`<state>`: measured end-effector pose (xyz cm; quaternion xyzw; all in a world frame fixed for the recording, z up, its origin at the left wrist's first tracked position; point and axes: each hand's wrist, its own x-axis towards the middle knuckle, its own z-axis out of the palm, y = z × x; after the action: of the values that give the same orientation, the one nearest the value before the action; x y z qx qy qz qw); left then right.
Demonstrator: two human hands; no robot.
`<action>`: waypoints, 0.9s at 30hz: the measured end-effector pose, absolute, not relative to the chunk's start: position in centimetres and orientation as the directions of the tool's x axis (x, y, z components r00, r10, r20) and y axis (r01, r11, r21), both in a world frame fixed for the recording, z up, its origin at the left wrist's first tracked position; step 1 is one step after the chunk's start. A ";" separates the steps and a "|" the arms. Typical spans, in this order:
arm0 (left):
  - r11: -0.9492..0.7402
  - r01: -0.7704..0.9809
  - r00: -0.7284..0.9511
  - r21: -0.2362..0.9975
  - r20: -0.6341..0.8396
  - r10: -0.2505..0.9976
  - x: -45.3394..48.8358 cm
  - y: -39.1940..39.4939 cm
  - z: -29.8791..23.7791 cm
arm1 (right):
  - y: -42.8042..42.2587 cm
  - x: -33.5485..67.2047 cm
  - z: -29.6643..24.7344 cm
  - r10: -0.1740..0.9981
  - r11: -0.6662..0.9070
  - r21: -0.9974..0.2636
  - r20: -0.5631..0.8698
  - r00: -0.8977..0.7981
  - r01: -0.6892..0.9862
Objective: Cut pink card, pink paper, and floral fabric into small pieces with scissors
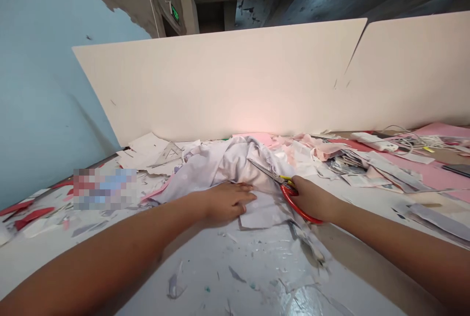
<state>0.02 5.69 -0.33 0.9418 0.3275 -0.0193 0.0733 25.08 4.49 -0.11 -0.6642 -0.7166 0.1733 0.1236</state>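
Observation:
A pale lavender cloth (216, 162) lies bunched on the white table in front of me. My left hand (229, 202) rests flat on its near part, fingers stretched to the right. In my right hand (308, 197) is a pair of scissors (293, 206) with red handles and a yellow piece near the pivot. The blades point up and left over the cloth and look closed or nearly so. Beneath my left fingertips, a straight-edged piece of the same pale material (262, 213) lies toward me. The scissors hide part of the cloth's right side.
Fabric scraps (172, 284) are scattered over the near tabletop. Paper pieces (147, 152) lie at the back left, and pink cloth (316, 146) at the back right. A white power strip (374, 141) with cables sits farther right. An upright white panel (227, 86) borders the far edge.

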 end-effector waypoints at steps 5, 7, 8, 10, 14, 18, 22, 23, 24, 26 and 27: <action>-0.750 0.637 0.770 0.175 -0.134 0.623 -1.5 9.6 0.0 | 7.4 23.3 -0.7 0.996 0.083 -0.389 0.010 -0.086 0.917; -0.717 0.669 0.742 0.195 -0.121 0.659 -2.2 11.0 0.0 | 8.8 22.5 -0.9 0.995 0.098 -0.388 0.039 -0.090 0.917; -0.695 0.690 0.721 0.202 -0.110 0.684 -2.4 11.5 0.0 | 9.5 22.2 -1.0 0.994 0.110 -0.390 0.058 -0.095 0.914; -0.653 0.725 0.680 0.218 -0.080 0.728 -2.7 12.0 -0.2 | 10.6 21.7 -0.9 0.990 0.135 -0.404 0.090 -0.107 0.905; -0.599 0.763 0.615 0.241 0.012 0.788 -2.5 11.2 -0.8 | 10.9 22.7 0.2 0.988 0.152 -0.460 0.086 -0.126 0.875; -0.607 0.766 0.605 0.209 0.081 0.792 -2.0 9.9 -1.1 | 7.9 25.3 2.2 0.994 0.094 -0.533 0.010 -0.105 0.841; -0.628 0.761 0.631 0.165 0.036 0.775 -1.6 9.3 -0.7 | 3.4 26.9 4.0 0.873 -0.155 -0.824 -0.372 -0.314 0.545; -0.627 0.764 0.630 0.154 0.031 0.776 -1.5 9.1 -0.6 | 2.4 27.1 4.2 0.814 -0.228 -0.839 -0.443 -0.376 0.494; -0.627 0.767 0.629 0.138 0.034 0.776 -1.4 8.9 -0.5 | 1.6 27.1 4.4 0.769 -0.276 -0.839 -0.485 -0.417 0.468; -0.634 0.768 0.628 0.089 0.089 0.773 -1.0 8.3 -0.4 | 0.5 27.2 4.4 0.744 -0.261 -0.826 -0.502 -0.441 0.500; -0.640 0.766 0.629 0.061 0.135 0.766 -0.6 7.9 -0.4 | 0.2 27.2 4.2 0.758 -0.231 -0.815 -0.493 -0.427 0.531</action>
<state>-0.64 7.94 -0.41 0.9025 0.4242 0.0742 -0.0009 27.20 0.24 4.24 -0.5263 -0.6123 0.5818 0.0974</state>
